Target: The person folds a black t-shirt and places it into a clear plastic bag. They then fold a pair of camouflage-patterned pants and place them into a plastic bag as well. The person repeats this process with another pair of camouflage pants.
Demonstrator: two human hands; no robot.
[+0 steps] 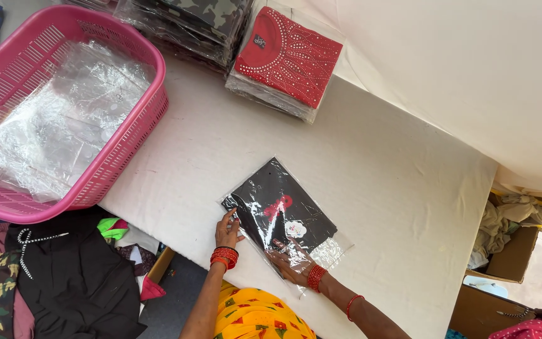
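Cloth-covered table (371, 157) (pink basket (130, 135) aside) bears bagged garment (280, 213), fingers (228, 221) flat on it.

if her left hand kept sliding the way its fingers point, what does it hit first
The left hand points up the table, fingertips at the near corner of the clear bag holding a black garment. It would run onto that bag first.

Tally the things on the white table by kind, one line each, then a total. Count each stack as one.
Pink basket holding clear plastic bags: 1
Stack of bagged red garments: 1
Stack of bagged camouflage garments: 1
Black garment in a clear bag, with the left hand at its edge and the right hand inside the bag: 1
Total: 4
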